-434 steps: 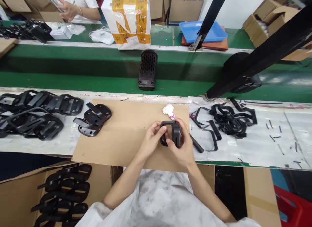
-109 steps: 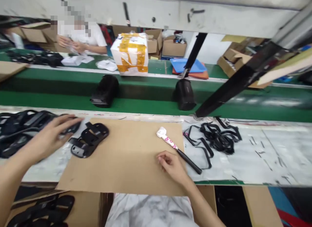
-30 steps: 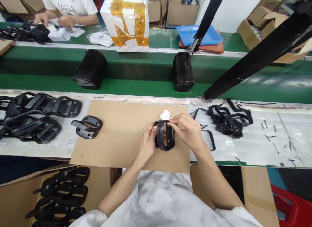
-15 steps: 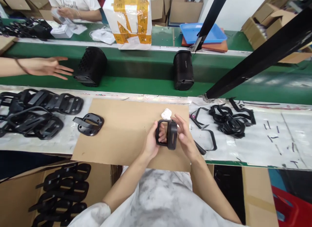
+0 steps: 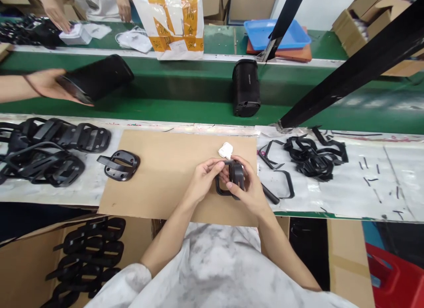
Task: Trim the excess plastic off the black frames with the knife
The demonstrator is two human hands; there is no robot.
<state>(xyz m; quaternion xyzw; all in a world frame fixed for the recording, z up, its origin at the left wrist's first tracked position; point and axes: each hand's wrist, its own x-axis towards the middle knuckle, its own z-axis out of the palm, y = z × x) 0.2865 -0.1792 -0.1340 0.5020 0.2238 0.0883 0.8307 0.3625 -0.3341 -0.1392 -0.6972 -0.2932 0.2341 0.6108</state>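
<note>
Between my two hands is a black plastic bracket [image 5: 236, 178] with an open loop, held over the cardboard sheet [image 5: 159, 184]. My left hand [image 5: 206, 178] pinches the loop's upper left edge with thumb and fingers. My right hand [image 5: 249, 186] is wrapped round the thicker right side, its thumb across the front. Just beyond my fingers lies a small white piece [image 5: 225, 150]. To the left on the cardboard rests a similar black bracket [image 5: 122, 166]. A dark rod-like tool [image 5: 270, 194] lies partly behind my right hand, beside a thin black strip [image 5: 289, 184].
Black brackets [image 5: 49, 153] are piled at left, with more in a box [image 5: 29, 268] below. Thin black strips [image 5: 316, 160] lie at right. Across the green conveyor [image 5: 185, 107], a co-worker's hand [image 5: 49, 85] grips a black speaker [image 5: 99, 78]; another speaker [image 5: 247, 88] stands there. A black post [image 5: 347, 69] slants at right.
My right hand has closed onto the bracket, and my left has shifted its grip to the upper edge. The co-worker's hand at left has taken hold of the speaker and tilted it.
</note>
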